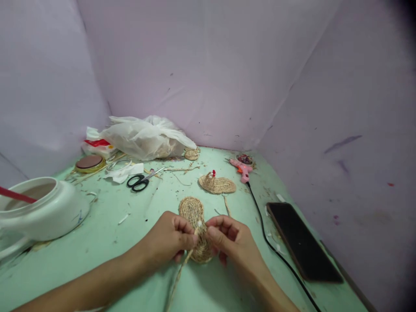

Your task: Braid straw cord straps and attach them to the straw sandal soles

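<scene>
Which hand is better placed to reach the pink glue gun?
Probably the right hand: the pink glue gun lies on its side of the table. The left hand would have to cross over the woven straw piece both hands pinch.

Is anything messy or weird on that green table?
Yes. Straw scraps and snippets lie scattered over the green table, mostly near the scissors. The back wall is smudged with dark marks. Both the left hand and right hand pinch a woven straw piece with a loose strand trailing off.
</scene>
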The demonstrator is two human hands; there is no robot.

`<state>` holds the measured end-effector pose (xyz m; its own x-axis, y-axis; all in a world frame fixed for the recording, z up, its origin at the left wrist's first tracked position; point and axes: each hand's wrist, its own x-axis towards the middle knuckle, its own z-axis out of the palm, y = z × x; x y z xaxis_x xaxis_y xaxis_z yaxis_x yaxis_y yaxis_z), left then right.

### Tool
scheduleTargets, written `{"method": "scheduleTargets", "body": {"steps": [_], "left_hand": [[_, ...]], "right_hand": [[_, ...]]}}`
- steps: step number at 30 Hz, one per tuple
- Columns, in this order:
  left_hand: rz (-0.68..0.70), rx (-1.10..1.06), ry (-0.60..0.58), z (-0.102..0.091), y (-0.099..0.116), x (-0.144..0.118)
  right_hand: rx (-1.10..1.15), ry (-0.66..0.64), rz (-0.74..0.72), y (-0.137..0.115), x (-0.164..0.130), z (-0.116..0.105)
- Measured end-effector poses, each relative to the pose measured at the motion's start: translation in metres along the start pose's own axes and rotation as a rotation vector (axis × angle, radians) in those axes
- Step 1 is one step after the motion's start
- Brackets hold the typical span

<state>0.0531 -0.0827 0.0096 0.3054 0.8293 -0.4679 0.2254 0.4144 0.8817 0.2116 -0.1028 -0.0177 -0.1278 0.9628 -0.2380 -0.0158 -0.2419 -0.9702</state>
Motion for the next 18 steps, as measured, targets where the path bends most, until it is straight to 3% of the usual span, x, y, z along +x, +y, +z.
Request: {"method": "scheduleTargets", "body": {"steps": [6, 18], "left_hand": [[0.015, 0.048, -0.099, 0.010, -0.009, 0.000], [0.020, -0.014, -0.131, 0.008, -0.018, 0.006]], "right_hand": [[0.008, 0.084, 0.008, -0.007, -0.003, 0.010], [0.030, 0.027, 0.069, 0.001, 0.002, 0.010]]}}
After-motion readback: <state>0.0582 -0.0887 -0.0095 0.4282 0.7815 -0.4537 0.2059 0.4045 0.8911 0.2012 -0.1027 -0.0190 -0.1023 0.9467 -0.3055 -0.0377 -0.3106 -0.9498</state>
